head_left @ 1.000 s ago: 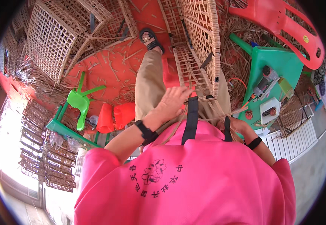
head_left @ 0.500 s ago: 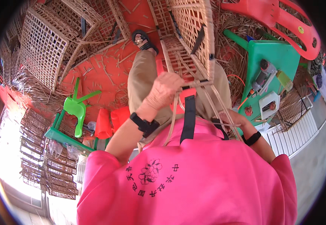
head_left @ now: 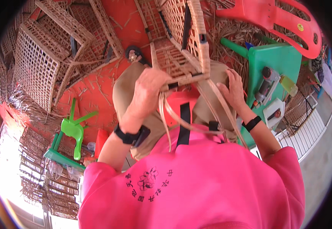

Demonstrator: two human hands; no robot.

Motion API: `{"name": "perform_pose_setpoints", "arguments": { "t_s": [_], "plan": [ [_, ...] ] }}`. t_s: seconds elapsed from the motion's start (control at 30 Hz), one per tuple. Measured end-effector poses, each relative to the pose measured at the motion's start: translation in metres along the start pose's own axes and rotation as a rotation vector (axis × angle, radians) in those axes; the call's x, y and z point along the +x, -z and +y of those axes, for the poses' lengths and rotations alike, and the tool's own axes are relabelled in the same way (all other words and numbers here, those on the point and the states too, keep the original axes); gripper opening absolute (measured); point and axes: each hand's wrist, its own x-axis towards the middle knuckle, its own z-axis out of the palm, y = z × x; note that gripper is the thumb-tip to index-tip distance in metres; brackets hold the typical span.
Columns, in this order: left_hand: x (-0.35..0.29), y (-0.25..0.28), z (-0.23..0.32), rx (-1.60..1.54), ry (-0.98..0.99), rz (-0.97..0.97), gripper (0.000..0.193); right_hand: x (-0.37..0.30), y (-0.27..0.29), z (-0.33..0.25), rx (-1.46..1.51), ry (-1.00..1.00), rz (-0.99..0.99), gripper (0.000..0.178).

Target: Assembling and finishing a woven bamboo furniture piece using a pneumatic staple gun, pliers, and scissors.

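The fingers of the left hand (head_left: 147, 91) are curled together and closed around the pale cane strips (head_left: 196, 122) where these meet the lower corner of the woven rattan frame (head_left: 181, 57); the knuckles face the camera. The right hand (head_left: 232, 91), at about three o'clock from the left one, lies flat with its fingers spread a little, pressing on the strips and the knee below; whether it pinches a strip, I cannot tell. The frame stands on the person's lap, rising toward twelve o'clock, and the loose strips loop down toward six o'clock over the pink shirt (head_left: 196, 183). At two o'clock from the hands a green plastic stool (head_left: 276, 65) carries a power tool (head_left: 267, 82). At ten o'clock, finished rattan panels (head_left: 44, 65) lie on the red floor (head_left: 93, 95).
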Motion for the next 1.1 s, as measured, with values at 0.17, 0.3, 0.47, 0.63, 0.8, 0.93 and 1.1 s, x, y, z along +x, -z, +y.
{"name": "perform_pose_setpoints", "arguments": {
  "t_s": [0.17, 0.3, 0.47, 0.63, 0.8, 0.93, 1.1],
  "plan": [
    [-0.002, -0.013, -0.013, -0.062, -0.096, 0.086, 0.037, 0.032, -0.023, 0.004, -0.154, 0.026, 0.088, 0.073],
    [0.008, -0.016, -0.009, -0.117, -0.157, 0.130, 0.041, 0.042, -0.019, 0.008, -0.215, 0.009, 0.130, 0.075],
    [-0.005, -0.026, -0.018, -0.128, -0.253, 0.239, 0.041, 0.034, -0.046, 0.018, -0.288, 0.069, 0.320, 0.078],
    [-0.034, -0.048, -0.022, -0.155, -0.198, 0.428, 0.033, 0.007, -0.086, 0.001, -0.323, 0.094, 0.547, 0.074],
    [-0.054, -0.093, 0.002, -0.640, -0.083, 0.320, 0.022, -0.048, -0.102, 0.006, -0.315, 0.257, 0.690, 0.072],
    [-0.113, -0.120, 0.024, -0.502, -0.154, 0.357, 0.021, -0.061, -0.099, 0.016, -0.145, 0.383, 0.853, 0.062],
    [-0.196, -0.144, 0.038, -0.406, -0.133, 0.167, 0.028, -0.062, -0.098, 0.061, 0.291, 0.474, 0.930, 0.054]
  ]
}}
